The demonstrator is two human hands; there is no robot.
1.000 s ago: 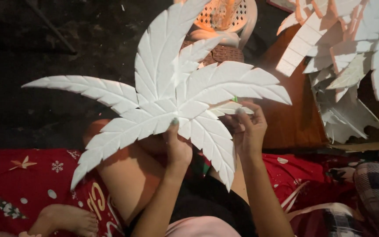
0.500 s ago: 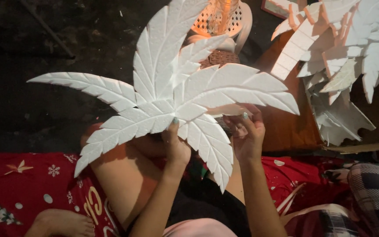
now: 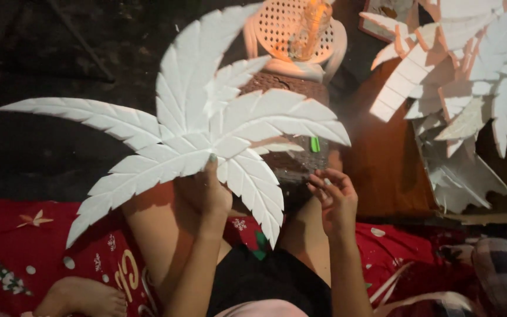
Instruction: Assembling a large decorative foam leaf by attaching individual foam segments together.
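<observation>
My left hand (image 3: pixel 212 191) holds up a large white foam cut-out of fanned palm leaves (image 3: pixel 189 135), with the thumb pressed on its centre where the leaves meet. My right hand (image 3: pixel 335 196) is off the foam, a little to the right and below the lowest leaf, fingers curled loosely around what looks like a small white scrap; I cannot tell for sure. Both forearms rise from my lap, over my bent knees.
A pile of similar white foam leaf pieces (image 3: pixel 465 88) lies at the upper right on a brown board (image 3: pixel 382 158). A white perforated plastic stool (image 3: pixel 294 35) stands ahead. A red patterned cloth (image 3: pixel 36 252) covers the floor under my legs. A small green item (image 3: pixel 315 144) sits behind the leaves.
My right hand has let go of the foam leaves and drawn away to the right. My left hand alone now holds the cut-out, which has shifted slightly left.
</observation>
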